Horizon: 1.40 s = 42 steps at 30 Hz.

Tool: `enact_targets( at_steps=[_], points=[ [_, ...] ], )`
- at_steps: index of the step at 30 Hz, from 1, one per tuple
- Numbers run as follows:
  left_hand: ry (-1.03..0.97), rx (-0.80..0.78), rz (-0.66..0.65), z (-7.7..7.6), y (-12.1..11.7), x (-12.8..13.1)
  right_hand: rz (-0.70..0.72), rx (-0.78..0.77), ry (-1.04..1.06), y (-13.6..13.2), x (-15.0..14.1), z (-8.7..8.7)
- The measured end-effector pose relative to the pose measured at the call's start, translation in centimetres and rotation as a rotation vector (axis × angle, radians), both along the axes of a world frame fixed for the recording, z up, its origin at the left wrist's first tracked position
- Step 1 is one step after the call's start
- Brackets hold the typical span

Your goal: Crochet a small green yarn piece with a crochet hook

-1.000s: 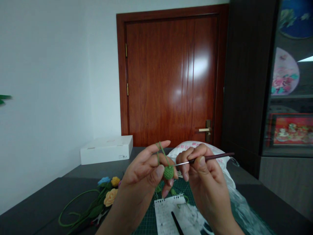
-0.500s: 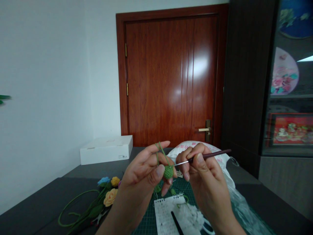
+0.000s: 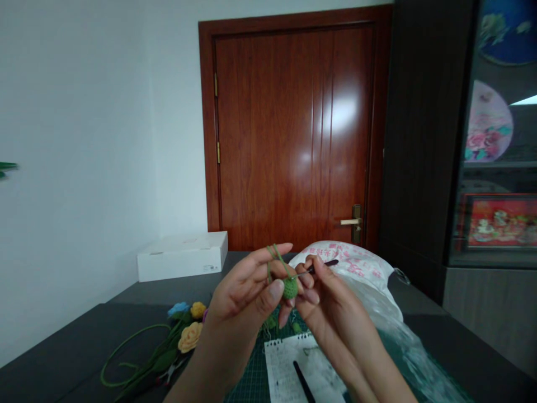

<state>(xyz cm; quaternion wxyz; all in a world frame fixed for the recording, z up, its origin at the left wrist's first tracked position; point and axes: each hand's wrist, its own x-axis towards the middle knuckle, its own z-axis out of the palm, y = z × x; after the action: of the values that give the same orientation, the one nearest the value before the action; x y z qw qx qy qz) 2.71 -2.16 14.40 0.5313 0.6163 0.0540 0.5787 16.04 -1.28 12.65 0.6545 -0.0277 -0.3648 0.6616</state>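
Between the thumb and fingers of my left hand (image 3: 251,296) is a small green crochet piece (image 3: 290,288), rounded like a little cup. Green yarn (image 3: 280,258) runs over the raised index finger of that hand and down to the piece. My right hand (image 3: 325,291) is closed around a crochet hook (image 3: 326,265) with a dark handle. The hook's metal shaft points left, and its tip meets the upper edge of the crochet piece. Both hands are close together above the table, the right fingers near the piece.
Crocheted flowers (image 3: 190,337) with green stems lie at the left. Below my hands, a notepad page (image 3: 281,358) with a black pen (image 3: 302,380) rests on a green cutting mat (image 3: 247,369). Behind are a white box (image 3: 182,257) and a white plastic bag (image 3: 356,257) with pink print.
My right hand has moved in toward the left hand, and the hook has turned, its handle now showing shorter. The left hand has barely moved, still pinching the green piece.
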Motion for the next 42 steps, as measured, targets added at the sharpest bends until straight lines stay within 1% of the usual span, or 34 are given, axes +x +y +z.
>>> enact_targets(
  at_steps=[4,7,11,14,18,21,24,27,30,34,42],
  points=[
    [0.031,-0.004,0.049,-0.3,0.0,-0.1,0.133,-0.111,0.083,0.4,-0.2,0.0],
    [0.047,-0.006,0.078,-0.3,-0.1,-0.2,0.195,-0.17,0.093,0.5,-0.2,0.1],
    [0.045,-0.007,0.087,-0.3,-0.2,-0.2,0.213,-0.184,0.095,0.4,-0.2,0.2],
    [0.043,-0.003,0.089,-0.3,-0.1,-0.2,0.198,-0.148,0.101,0.3,-0.2,0.1],
    [0.037,0.003,0.093,-0.2,-0.2,0.0,0.133,-0.081,0.095,0.4,-0.2,-0.1],
    [0.018,0.0,0.087,-0.2,-0.2,0.0,0.061,-0.064,0.058,0.4,-0.1,-0.2],
    [0.009,-0.009,0.085,-0.2,-0.2,0.1,-0.051,-0.039,0.002,0.1,0.0,0.0],
    [0.023,-0.013,0.113,-0.2,-0.2,0.1,-0.168,0.001,-0.054,-0.2,0.2,0.3],
    [0.038,0.001,0.135,-0.4,-0.1,0.1,-0.247,0.054,-0.102,-0.5,0.4,0.4],
    [0.055,0.02,0.15,-0.5,-0.1,0.0,-0.29,0.115,-0.131,-0.6,0.5,0.4],
    [0.071,0.026,0.184,-0.6,-0.3,0.0,-0.372,0.145,-0.133,-0.8,0.5,0.3]
  ],
)
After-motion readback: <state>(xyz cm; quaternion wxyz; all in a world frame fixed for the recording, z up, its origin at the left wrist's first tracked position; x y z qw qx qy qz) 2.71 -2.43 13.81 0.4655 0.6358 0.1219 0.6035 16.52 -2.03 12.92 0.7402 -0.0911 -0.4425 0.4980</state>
